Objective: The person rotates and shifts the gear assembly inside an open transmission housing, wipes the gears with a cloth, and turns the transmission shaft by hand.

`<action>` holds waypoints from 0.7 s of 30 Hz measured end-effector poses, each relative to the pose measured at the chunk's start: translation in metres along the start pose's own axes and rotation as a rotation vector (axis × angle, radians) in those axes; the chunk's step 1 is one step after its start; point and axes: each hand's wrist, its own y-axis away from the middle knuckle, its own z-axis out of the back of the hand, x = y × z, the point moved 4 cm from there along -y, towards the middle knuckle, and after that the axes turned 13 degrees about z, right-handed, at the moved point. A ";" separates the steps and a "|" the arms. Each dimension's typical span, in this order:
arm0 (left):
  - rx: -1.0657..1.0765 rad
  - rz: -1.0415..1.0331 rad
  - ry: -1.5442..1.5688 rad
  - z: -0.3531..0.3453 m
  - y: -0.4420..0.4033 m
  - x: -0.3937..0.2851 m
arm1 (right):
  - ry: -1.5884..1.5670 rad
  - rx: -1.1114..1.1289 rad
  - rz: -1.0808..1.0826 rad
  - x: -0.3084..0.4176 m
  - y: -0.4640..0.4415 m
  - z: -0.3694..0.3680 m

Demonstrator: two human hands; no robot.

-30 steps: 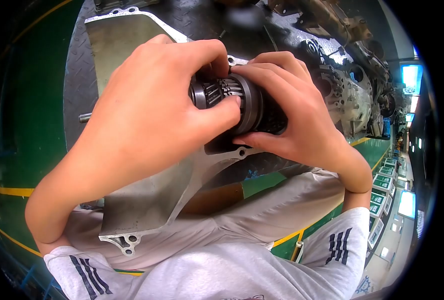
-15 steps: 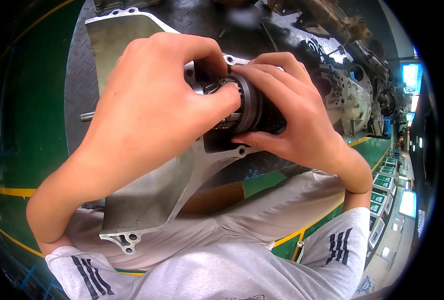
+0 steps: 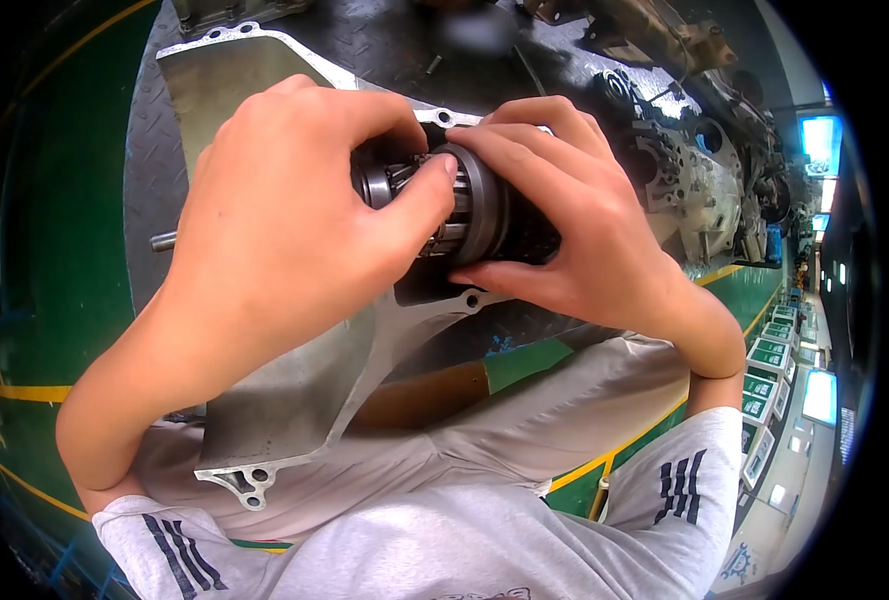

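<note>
Where the metal housing (image 3: 290, 405) spreads over the person's lap (image 3: 525, 415), its hollow holds the gear assembly (image 3: 449, 238). With its thumb on the assembly's ribbed part, the left hand (image 3: 275, 215) curls its fingers; whether its grip pinches, I cannot tell. The right hand (image 3: 595, 225) has its grip closed around the ring (image 3: 488, 210), thumb below, fingers above. Beyond, the worktop (image 3: 385, 45) bears another casting (image 3: 710, 215) and a rusty part (image 3: 655, 40).
</note>
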 end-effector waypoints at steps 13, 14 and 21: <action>0.049 -0.410 -0.093 -0.001 0.009 -0.010 | 0.000 -0.015 0.007 -0.002 0.003 0.000; 0.049 -0.410 -0.094 -0.001 0.009 -0.010 | -0.004 -0.015 0.007 -0.002 0.003 0.000; 0.040 -0.391 -0.094 0.000 0.009 -0.008 | -0.001 -0.029 0.015 -0.002 0.002 0.000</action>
